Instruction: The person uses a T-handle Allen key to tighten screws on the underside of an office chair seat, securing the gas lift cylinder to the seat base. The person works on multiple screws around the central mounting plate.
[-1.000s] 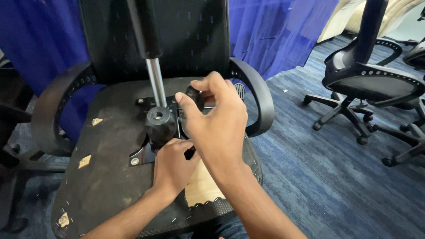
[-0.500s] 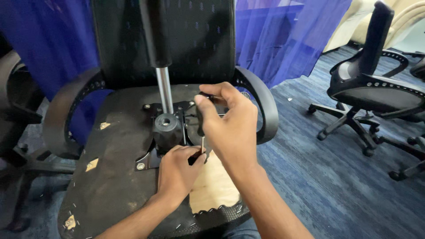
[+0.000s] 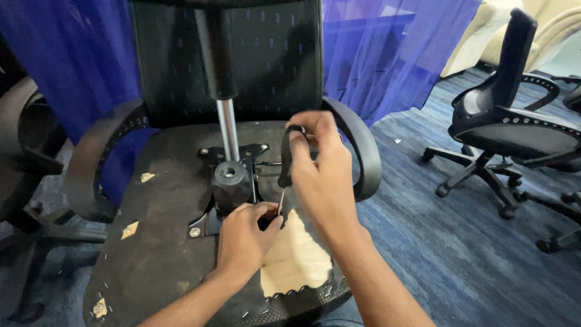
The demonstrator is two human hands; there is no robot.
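**Q:** Black metal tilt mechanism plate (image 3: pixel 233 181) — where does it sit, and what surrounds it?

**A:** It is bolted to the upturned underside of the black office chair seat (image 3: pixel 157 242), at its centre. A chromed steel gas-lift column (image 3: pixel 227 129) rises from the mechanism's socket. Just right of the mechanism a patch of bare pale plywood (image 3: pixel 296 257) shows where the seat's black lining is torn. Curved black plastic armrests (image 3: pixel 363 151) flank the mechanism on both sides; a blue cloth curtain (image 3: pixel 72 66) hangs behind it, and a second black swivel chair (image 3: pixel 508 115) stands well apart to its right.

**Q:** How are the fingers set?

**A:** The left hand (image 3: pixel 245 233) rests on the seat just below the mechanism, fingers curled together around a small dark part; what that part is cannot be told. The right hand (image 3: pixel 318 169), just right of the mechanism, has its fingers closed on a black curved lever handle (image 3: pixel 285 158), from whose lower end a thin metal rod (image 3: pixel 281 201) runs down to the left hand.

**Q:** What could go wrong here?

**A:** In my judgement, the thin rod could slip from its seat at the mechanism if the lever twists off-line. Fingers beside the plate's edge could also be pinched, and the torn lining could snag.
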